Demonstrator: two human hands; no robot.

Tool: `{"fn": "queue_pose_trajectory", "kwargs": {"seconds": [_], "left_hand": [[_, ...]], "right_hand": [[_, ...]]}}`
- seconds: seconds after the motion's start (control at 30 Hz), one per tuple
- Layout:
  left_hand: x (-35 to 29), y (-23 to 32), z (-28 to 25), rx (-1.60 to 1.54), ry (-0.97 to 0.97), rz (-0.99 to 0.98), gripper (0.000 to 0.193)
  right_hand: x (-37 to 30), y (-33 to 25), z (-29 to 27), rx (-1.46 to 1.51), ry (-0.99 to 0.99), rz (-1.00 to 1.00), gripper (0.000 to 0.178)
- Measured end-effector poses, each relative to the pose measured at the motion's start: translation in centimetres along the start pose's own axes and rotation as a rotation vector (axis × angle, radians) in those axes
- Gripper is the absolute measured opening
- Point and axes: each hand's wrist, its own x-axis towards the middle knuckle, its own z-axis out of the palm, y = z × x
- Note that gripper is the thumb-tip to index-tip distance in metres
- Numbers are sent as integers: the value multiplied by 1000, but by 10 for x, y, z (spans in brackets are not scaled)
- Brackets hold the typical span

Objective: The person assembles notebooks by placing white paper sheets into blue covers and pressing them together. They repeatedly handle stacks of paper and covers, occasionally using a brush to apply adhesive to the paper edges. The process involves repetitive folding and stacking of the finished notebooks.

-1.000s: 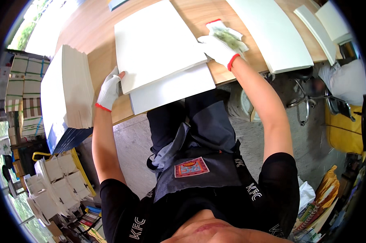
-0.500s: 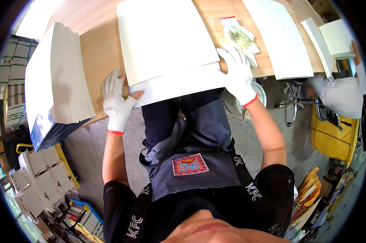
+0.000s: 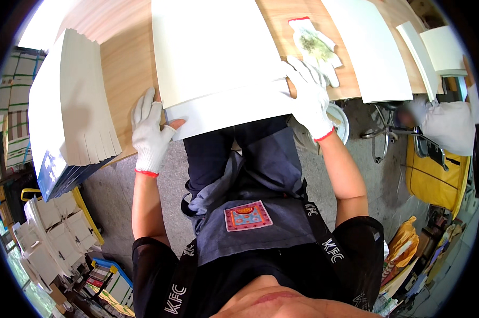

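A large stack of white sheets [image 3: 213, 47] lies on the table in front of me, with a bluish-white sheet [image 3: 229, 111] sticking out at its near edge. My left hand [image 3: 150, 130], in a white knit glove with a red cuff, is beside the stack's left edge. Its fingers stretch forward and the bare thumb tip rests at the near left corner. At the right edge is my right hand [image 3: 311, 98], gloved alike, fingers spread, thumb side against the paper. Beyond it a soiled white glove [image 3: 316, 47] lies on the wood.
To the left stands a thick stack of folded sheets [image 3: 86, 100] with a dark blue side. More white sheets [image 3: 366, 53] lie to the right on the wooden table [image 3: 125, 69]. Below are a round bucket [image 3: 339, 124], a wheeled chair base [image 3: 380, 138] and a yellow bag [image 3: 435, 177].
Both hands have shifted very slightly left, keeping their places at the stack's edges. The whole view has moved a little; the paper looks otherwise the same.
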Motion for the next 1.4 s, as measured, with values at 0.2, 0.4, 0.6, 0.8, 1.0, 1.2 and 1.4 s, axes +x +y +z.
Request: {"fn": "queue_pose_trajectory", "kwargs": {"seconds": [0.2,0.4,0.6,0.8,1.0,1.2,1.4], "left_hand": [[0,-3,-3,23,-1,12,70],[2,-3,-1,-36,39,24,67],[0,-1,-5,-11,9,-11,70],[2,2,-7,8,-37,-28,72],[2,2,-6,50,-40,-14,74],[2,-1,-4,67,-30,-4,75],[3,-1,-5,75,-22,25,76]], "right_hand": [[1,2,2,14,-7,-30,61],[3,3,3,7,3,-63,62],[2,4,5,48,-19,-36,64],[3,2,2,23,-15,-29,60],[0,6,4,7,-12,-33,58],[-1,4,2,13,-36,-16,59],[-3,9,8,-8,13,-31,61]]}}
